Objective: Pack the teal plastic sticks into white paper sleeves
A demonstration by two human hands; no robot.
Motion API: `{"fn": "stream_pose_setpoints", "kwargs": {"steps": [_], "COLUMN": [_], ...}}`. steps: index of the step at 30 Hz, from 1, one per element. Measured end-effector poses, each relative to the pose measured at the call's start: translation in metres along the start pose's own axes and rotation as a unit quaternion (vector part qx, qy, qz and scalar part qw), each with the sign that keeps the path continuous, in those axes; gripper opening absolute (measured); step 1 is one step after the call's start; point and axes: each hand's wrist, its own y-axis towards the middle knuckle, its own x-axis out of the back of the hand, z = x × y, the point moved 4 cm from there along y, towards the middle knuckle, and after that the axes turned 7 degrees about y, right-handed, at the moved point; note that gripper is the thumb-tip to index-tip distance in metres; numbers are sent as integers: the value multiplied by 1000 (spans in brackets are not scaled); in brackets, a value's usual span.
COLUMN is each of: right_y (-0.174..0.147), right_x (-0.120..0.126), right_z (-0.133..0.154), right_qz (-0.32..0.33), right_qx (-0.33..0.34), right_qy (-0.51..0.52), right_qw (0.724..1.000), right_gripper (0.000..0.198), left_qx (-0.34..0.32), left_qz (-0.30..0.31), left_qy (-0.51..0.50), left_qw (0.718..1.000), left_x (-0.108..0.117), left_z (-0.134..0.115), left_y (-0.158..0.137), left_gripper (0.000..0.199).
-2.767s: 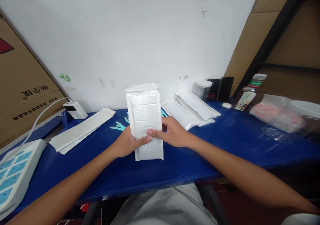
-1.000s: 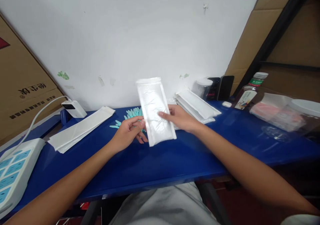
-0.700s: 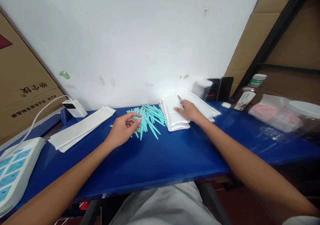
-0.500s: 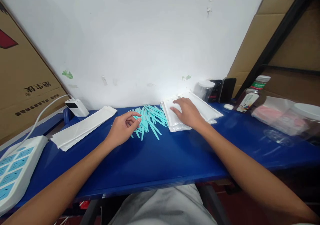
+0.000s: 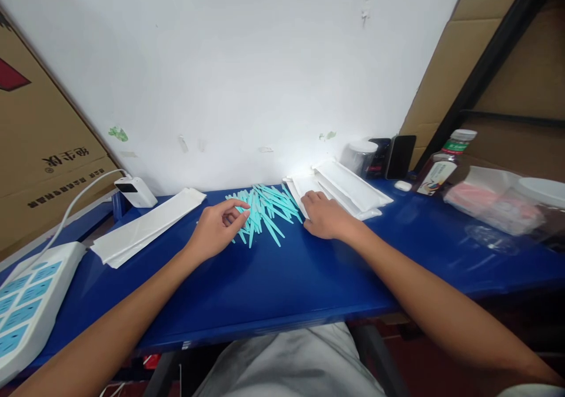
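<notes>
My left hand [image 5: 218, 226] hovers at the left side of a loose pile of teal, flat, pointed sticks [image 5: 267, 209]. Its fingers are curved, thumb and forefinger slightly apart, and I see nothing between them. My right hand [image 5: 324, 214] is at the near edge of some white plastic packets [image 5: 353, 188], just right of the pile. Its fingers curl down over the nearest packet and appear to grip it; the fingertips are partly hidden.
Long white folded sheets [image 5: 150, 226] lie to the left, near a power strip [image 5: 39, 303] and a small white device [image 5: 136, 191] on a cable. At right are a lidded jar [image 5: 359, 157], phones [image 5: 401, 157], a bottle [image 5: 444, 167] and a pink-filled bag [image 5: 494, 203].
My right hand has drawn back toward me, from the middle of the white packets to their near edge, and its fingers have curled down. The packets are slightly spread. My left hand stays put.
</notes>
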Motion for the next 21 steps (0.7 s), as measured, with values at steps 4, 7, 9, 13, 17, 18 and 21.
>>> {"fn": "stream_pose_setpoints", "kwargs": {"steps": [4, 7, 9, 13, 17, 18, 21], "right_y": [-1, 2, 6, 14, 19, 20, 25], "right_x": [1, 0, -1, 2, 0, -2, -9], "right_z": [-6, -9, -8, -4, 3, 4, 9], "right_qz": [7, -11, -39, -126, -152, -147, -126], "right_qx": [-36, -40, -17, 22, 63, 73, 84], "right_qy": [-27, -39, -37, 11, 31, 25, -4], "right_qw": [999, 998, 998, 992, 986, 986, 989], "right_gripper": [42, 38, 35, 36, 34, 33, 31], "left_qx": [-17, -36, -45, -10, 55, 69, 153], "left_qz": [1, 7, 18, 14, 27, 41, 108], "left_qy": [37, 101, 180, 342, 460, 479, 471], "left_qw": [999, 994, 982, 940, 886, 874, 862], "left_x": [-1, 4, 15, 56, 101, 110, 124], "left_z": [-2, -4, -2, 23, 77, 92, 137], "left_y": [-1, 2, 5, 18, 26, 26, 25], "left_gripper": [40, 40, 41, 47, 60, 67, 100]}}
